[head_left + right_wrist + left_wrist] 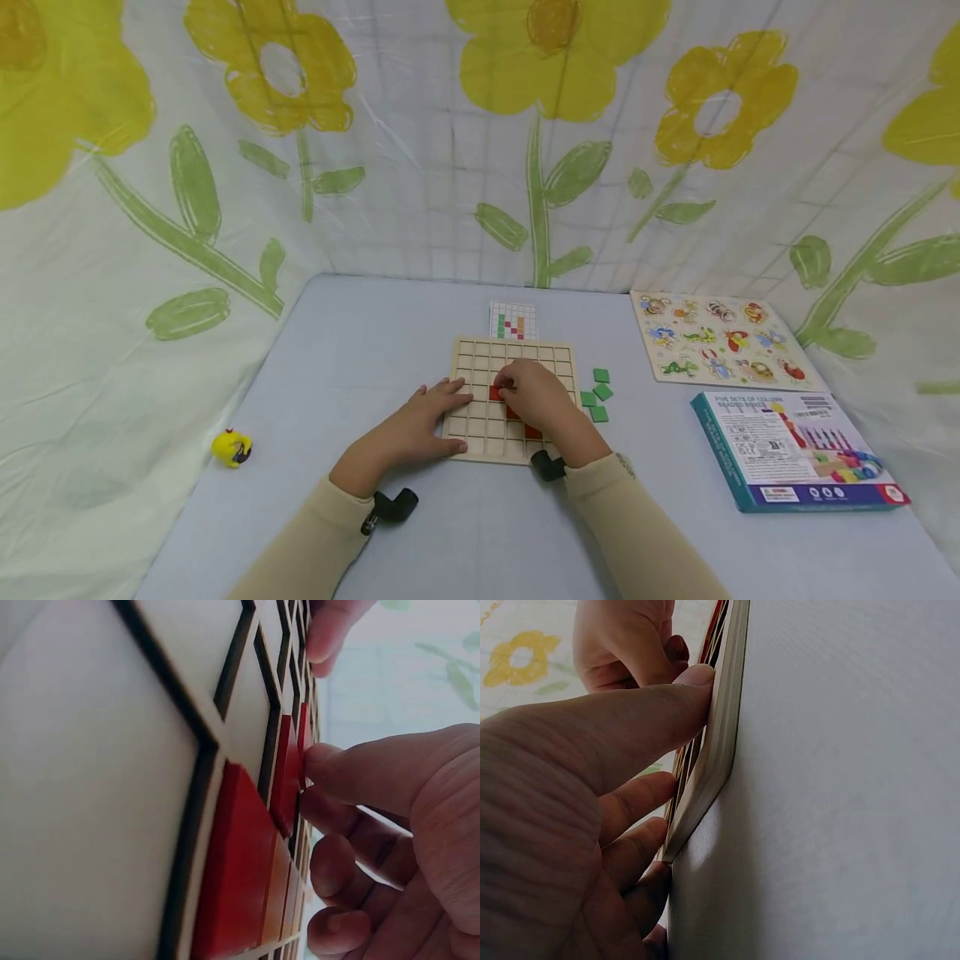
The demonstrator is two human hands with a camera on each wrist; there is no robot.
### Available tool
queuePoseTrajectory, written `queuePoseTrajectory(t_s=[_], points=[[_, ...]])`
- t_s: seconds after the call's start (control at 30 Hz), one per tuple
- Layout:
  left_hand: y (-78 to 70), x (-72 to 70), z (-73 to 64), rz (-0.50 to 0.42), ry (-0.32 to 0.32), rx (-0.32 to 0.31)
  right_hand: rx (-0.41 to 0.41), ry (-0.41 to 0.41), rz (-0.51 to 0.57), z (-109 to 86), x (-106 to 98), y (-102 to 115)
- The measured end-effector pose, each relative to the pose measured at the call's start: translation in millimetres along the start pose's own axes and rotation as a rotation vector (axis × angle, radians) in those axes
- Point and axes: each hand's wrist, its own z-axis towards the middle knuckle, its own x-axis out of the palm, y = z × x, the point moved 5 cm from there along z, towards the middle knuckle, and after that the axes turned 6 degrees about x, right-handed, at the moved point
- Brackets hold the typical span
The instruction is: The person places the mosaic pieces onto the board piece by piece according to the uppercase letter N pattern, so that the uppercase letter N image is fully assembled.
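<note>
A wooden grid board (480,429) lies on the table, with red square tiles (240,870) and orange tiles (276,889) in some of its cells. My right hand (536,400) is over the board, its thumb and fingertips pinching a red square tile (495,392) at one cell. The curled fingers partly hide the tiles beneath. At the board's left side rests my left hand (423,421), fingers spread and fairly straight. Its thumb (660,712) touches the near edge of the board, as the left wrist view shows.
Several green square tiles (597,398) lie right of the board. Behind it is a pattern card (513,321) with coloured squares. An insect puzzle board (720,342) and a boxed toy set (795,450) lie at the right. A yellow toy (231,448) sits far left.
</note>
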Motion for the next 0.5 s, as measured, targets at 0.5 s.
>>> queuePoseTrajectory(t_s=[0.5], points=[[0.0, 0.9, 0.3, -0.005, -0.007, -0.017, 0.167, -0.219, 0.242, -27.4, -61, -88]])
